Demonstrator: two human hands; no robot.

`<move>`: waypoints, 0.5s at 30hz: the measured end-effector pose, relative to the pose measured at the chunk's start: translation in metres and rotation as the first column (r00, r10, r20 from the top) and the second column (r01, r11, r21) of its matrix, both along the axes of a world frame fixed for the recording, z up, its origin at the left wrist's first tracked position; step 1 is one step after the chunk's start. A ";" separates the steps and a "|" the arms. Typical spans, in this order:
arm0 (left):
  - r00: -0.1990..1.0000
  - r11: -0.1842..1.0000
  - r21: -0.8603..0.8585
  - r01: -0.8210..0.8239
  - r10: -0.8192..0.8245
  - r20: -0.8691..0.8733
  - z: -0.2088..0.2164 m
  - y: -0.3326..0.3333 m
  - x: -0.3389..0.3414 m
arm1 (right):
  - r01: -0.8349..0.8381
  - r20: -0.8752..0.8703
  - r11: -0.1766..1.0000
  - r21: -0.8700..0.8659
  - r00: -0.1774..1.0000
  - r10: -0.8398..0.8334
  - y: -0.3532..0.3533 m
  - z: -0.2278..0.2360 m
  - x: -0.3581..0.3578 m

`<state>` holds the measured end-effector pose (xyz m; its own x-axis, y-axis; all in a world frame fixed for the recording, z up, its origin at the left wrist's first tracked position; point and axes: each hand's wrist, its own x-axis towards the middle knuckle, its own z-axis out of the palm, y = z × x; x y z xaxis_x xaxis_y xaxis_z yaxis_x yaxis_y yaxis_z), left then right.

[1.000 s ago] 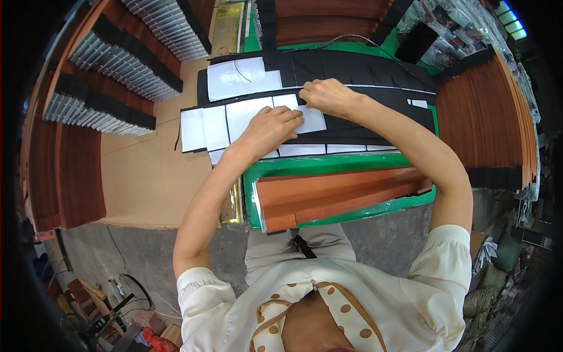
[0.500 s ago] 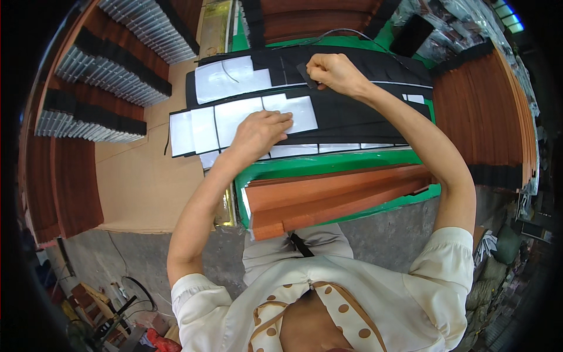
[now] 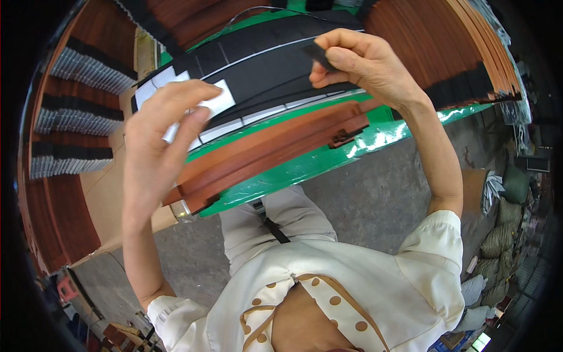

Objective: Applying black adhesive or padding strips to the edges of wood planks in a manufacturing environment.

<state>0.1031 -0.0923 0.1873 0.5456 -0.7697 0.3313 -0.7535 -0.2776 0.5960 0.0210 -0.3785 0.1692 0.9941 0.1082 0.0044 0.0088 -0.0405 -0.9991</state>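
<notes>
My right hand (image 3: 372, 67) pinches a small thin black piece (image 3: 319, 57) between thumb and fingers, raised over the far right of the work surface. Lifted at the left, my left hand (image 3: 167, 126) has its thumb and fingertips apart, and I see nothing gripped in it. Behind and below those fingers lie white sheets (image 3: 224, 101), partly hidden by the hand. They rest on long black strips (image 3: 258, 76) with thin pale lines across them. A reddish-brown wood-grain piece (image 3: 270, 144), long and folded, lies along the near edge.
Green sheeting (image 3: 264, 183) covers the table. Stacks of brown panels with black ends (image 3: 88, 73) stand at the left on brown cardboard (image 3: 94, 188). Another brown stack (image 3: 428, 41) stands at the far right. A thin cable (image 3: 234, 17) runs along the back.
My left hand has come up off the white sheets and its fingers have parted. The right hand still pinches the black piece, now turned differently. The whole view has shifted and rotated.
</notes>
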 end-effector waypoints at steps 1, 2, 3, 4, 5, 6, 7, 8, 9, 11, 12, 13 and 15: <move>0.993 0.999 0.029 0.039 -0.042 0.112 -0.001 -0.016 -0.012 | 0.067 0.039 0.997 -0.039 0.997 -0.065 -0.011 0.003 -0.014; 0.981 1.000 0.028 0.007 -0.012 0.193 -0.002 -0.026 -0.026 | 0.058 0.044 0.998 -0.035 0.997 -0.056 -0.018 0.003 -0.024; 0.965 0.999 -0.045 0.002 0.010 0.264 -0.009 -0.039 -0.039 | 0.097 0.092 0.992 -0.079 0.992 -0.089 -0.027 0.002 -0.033; 0.954 0.999 -0.045 0.006 0.008 0.300 -0.017 -0.053 -0.049 | 0.149 0.139 0.981 -0.126 0.982 -0.131 -0.035 -0.002 -0.043; 0.942 0.999 -0.044 0.009 0.006 0.335 -0.024 -0.068 -0.057 | 0.153 0.141 0.980 -0.128 0.981 -0.134 -0.039 -0.005 -0.051; 0.948 0.999 -0.045 -0.004 0.018 0.318 -0.031 -0.082 -0.064 | 0.227 0.186 0.945 -0.235 0.965 -0.186 -0.042 -0.008 -0.061; 0.953 0.999 -0.044 -0.022 0.034 0.300 -0.039 -0.095 -0.071 | 0.297 0.236 0.894 -0.334 0.945 -0.226 -0.046 -0.012 -0.067; 0.966 0.997 -0.060 -0.045 0.059 0.250 -0.047 -0.106 -0.077 | 0.349 0.358 0.797 -0.493 0.916 -0.179 -0.050 -0.018 -0.071; 0.965 0.997 -0.059 -0.052 0.066 0.253 -0.052 -0.115 -0.081 | 0.344 0.360 0.800 -0.491 0.917 -0.173 -0.051 -0.021 -0.074; 0.966 0.987 -0.077 -0.143 0.156 0.206 -0.064 -0.133 -0.088 | 0.416 0.503 0.646 -0.640 0.862 -0.057 -0.053 -0.026 -0.081; 0.967 0.985 -0.067 -0.158 0.168 0.192 -0.070 -0.137 -0.087 | 0.450 0.574 0.619 -0.644 0.819 0.001 -0.054 -0.031 -0.081; 0.966 0.985 -0.067 -0.159 0.169 0.194 -0.073 -0.142 -0.088 | 0.451 0.575 0.619 -0.643 0.818 0.002 -0.055 -0.036 -0.081; 0.961 0.978 -0.034 -0.208 0.211 0.178 -0.076 -0.150 -0.091 | 0.477 0.610 0.573 -0.667 0.791 0.051 -0.057 -0.044 -0.082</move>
